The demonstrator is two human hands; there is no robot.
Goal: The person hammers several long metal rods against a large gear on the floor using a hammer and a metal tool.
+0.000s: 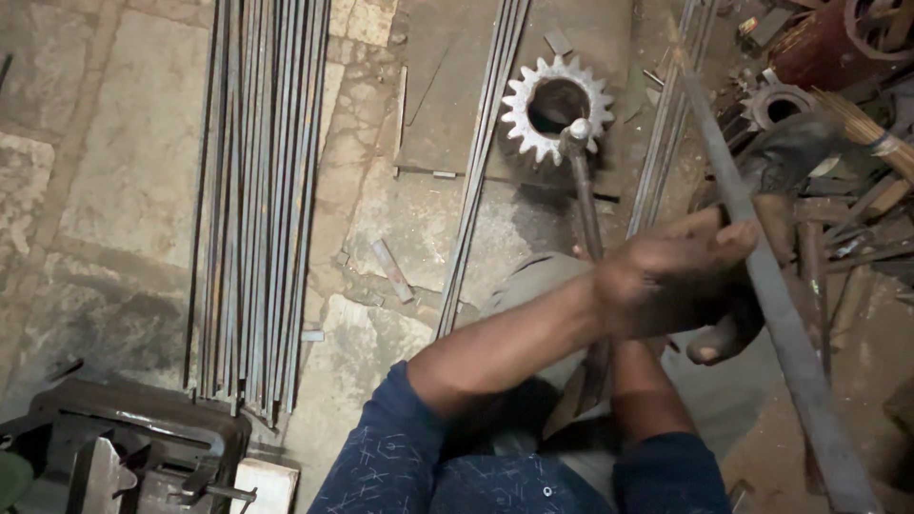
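A long flat steel bar [790, 333] runs diagonally from the top middle-right down to the lower right corner. My left hand [666, 276] reaches across from the left and is closed around the bar. My right hand [719, 341] lies mostly hidden beneath it, with curled fingers showing against the bar's underside. A hammer [577, 135] rests with its head on the rim of a large toothed gear [557, 107]. Its handle slants down toward me and passes under my left forearm. What holds the handle is hidden.
A bundle of long thin steel rods [257, 190] lies on the stone floor at left, with a few more strips [481, 162] in the middle. A black metal machine frame [133, 438] stands at lower left. Scrap metal, a smaller gear [781, 103] and rusty parts [838, 57] crowd the right.
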